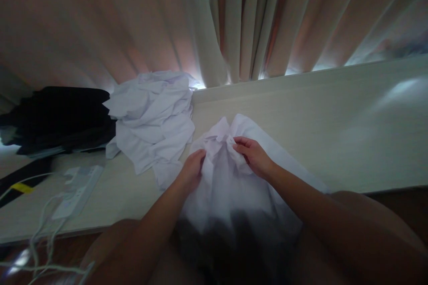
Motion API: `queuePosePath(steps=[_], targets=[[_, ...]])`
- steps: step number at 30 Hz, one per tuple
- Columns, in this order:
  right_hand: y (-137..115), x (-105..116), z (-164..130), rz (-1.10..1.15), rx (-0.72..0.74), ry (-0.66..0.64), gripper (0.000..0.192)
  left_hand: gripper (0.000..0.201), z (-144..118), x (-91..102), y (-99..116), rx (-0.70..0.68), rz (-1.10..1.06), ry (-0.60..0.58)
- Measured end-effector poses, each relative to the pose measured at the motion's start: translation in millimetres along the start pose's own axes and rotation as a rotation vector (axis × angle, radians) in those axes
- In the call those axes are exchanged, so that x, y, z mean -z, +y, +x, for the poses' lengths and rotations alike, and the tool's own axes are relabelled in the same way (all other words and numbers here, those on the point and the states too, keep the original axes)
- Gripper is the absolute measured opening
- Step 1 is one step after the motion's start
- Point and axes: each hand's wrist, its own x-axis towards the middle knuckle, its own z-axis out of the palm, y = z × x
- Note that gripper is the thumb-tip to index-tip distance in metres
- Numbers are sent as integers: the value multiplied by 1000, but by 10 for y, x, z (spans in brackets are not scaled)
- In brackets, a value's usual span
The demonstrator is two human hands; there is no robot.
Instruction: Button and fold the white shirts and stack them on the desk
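A white shirt lies over my lap and the near edge of the pale ledge, its collar end pointing away from me. My left hand grips the cloth on the left side of the front opening. On the other side, my right hand pinches the fabric near the collar between thumb and fingers. The lower part of the shirt falls into shadow between my legs. To the left of my hands, a rumpled heap of white clothes rests on the ledge.
A stack of dark folded clothes stands at the far left. Nearer me lies a white power strip with cables hanging over the edge. Long curtains hang behind the pale ledge.
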Motion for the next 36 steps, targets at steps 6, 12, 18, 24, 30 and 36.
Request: queuePosePath(steps=[6,12,18,24,30,36], targets=[[83,-52,-48,-308,93,38,31,19,-126,-34,-9,64,-105,-172],[139,-91,-120,-408,146,-30,23,15,-126,-57,-51,123,-189,-159],[195,-149,-153,-479,162,-80,23,20,-145,-164,-72,136,-179,-155],[212,-149,-180,-513,149,-81,24,10,-199,-176,-37,94,-70,-83],[204,-146,-189,-492,127,-65,27,4,-165,-133,-105,79,-92,-112],[217,-140,-184,-521,164,-68,26,21,-168,-143,-106,105,-115,-172]])
